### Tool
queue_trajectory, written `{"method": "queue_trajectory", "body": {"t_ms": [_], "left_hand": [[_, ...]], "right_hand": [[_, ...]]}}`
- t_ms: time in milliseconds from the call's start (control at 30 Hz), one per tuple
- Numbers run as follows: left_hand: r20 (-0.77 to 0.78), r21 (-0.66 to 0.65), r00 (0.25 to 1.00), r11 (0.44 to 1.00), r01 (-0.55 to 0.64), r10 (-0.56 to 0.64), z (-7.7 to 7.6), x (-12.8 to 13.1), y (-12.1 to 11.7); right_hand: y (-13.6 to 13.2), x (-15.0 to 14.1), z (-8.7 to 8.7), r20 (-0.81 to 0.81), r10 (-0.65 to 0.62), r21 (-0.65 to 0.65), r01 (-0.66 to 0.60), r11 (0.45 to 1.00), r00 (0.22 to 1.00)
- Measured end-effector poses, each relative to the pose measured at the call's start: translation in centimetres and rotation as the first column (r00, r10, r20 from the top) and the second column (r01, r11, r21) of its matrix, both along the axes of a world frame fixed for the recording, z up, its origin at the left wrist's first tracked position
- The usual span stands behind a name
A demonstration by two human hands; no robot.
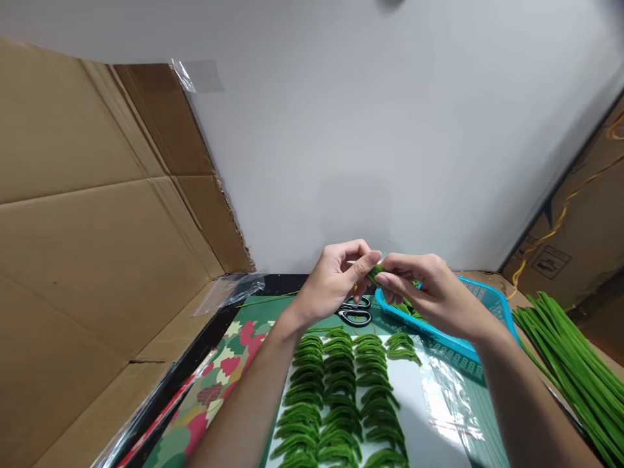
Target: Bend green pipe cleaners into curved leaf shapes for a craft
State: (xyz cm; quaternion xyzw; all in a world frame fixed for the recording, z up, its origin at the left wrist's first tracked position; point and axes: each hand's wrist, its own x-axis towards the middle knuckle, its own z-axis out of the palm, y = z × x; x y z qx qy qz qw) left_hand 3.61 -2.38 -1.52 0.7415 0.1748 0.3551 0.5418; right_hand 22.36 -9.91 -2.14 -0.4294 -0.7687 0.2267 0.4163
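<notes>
1. Nearest: rows of bent pipe-cleaner pieces (336,403), green, fuzzy, crescent-shaped, lie on a clear plastic sheet (448,403) over a leaf-patterned mat (219,383).
2. To the right, a bundle of straight green pipe cleaners (570,364), long and thin, lies on the table edge.
3. Left hand (331,283): fingers curled, thumb and forefinger pressed onto a small green pipe-cleaner piece (376,272), held above the table.
4. Right hand (433,292): fingertips pinching the same piece from the other side; remaining fingers folded in.
5. Beneath the hands: black-handled scissors (355,313) and a blue plastic basket (482,305), perforated wall, holding more green pieces.
6. Farthest: corrugated cardboard panels (97,214) on the left, plain white wall (390,130) behind.
</notes>
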Motion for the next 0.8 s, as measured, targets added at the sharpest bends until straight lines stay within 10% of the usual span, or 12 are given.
{"method": "queue_trajectory", "body": {"t_ms": [300,800], "left_hand": [[0.103,0.101,0.969,0.967,-0.235,0.225,-0.5,0.4,-0.2],[-0.046,0.106,0.998,0.993,-0.046,0.051,-0.1,-0.6,-0.3]], "right_hand": [[0.8,-1.4,-0.6,0.129,-0.086,0.156,0.066,0.986,0.988],[0.4,-1.7,-0.4,0.054,0.006,0.084,-0.011,0.996,0.999]]}}
